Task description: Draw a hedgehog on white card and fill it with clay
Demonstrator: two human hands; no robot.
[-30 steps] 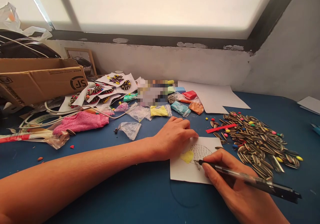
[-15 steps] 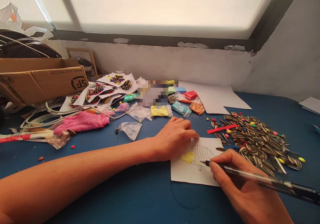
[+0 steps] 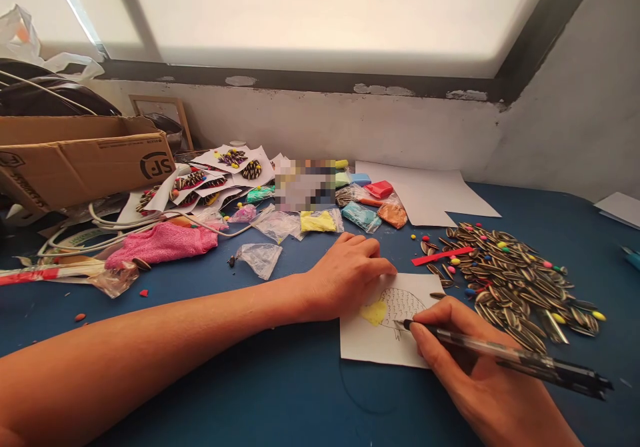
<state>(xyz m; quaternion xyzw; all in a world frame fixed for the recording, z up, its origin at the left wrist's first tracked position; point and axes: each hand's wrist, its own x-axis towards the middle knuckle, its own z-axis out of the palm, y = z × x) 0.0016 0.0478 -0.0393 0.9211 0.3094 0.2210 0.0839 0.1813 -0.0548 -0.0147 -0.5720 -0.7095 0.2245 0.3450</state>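
A pen (image 3: 520,357) with a clear barrel is pinched in my right hand (image 3: 485,374). Its tip touches or nearly touches the lower part of a drawing on a small white sheet of paper (image 3: 370,347). The drawing shows a rounded outline filled with small scale-like strokes, with short legs below. A flat yellow patch (image 3: 374,313) sits at its left side. My left hand (image 3: 345,277) lies palm down on the sheet's upper left corner, fingers loosely bent and the index finger along the top edge. The right hand covers the sheet's lower right corner.
Striped sunflower seeds (image 3: 515,280) with coloured bits lie in a heap at right, beside a red strip (image 3: 443,256). Behind are bags of coloured clay (image 3: 363,216), blank paper (image 3: 425,194) and seed-decorated sheets (image 3: 233,158). At left are a pink cloth (image 3: 165,244) and cardboard box (image 3: 85,167).
The pen tip has shifted slightly left over the lower part of the drawing, and my right hand with it. My left hand stays on the paper. The whole view has moved slightly.
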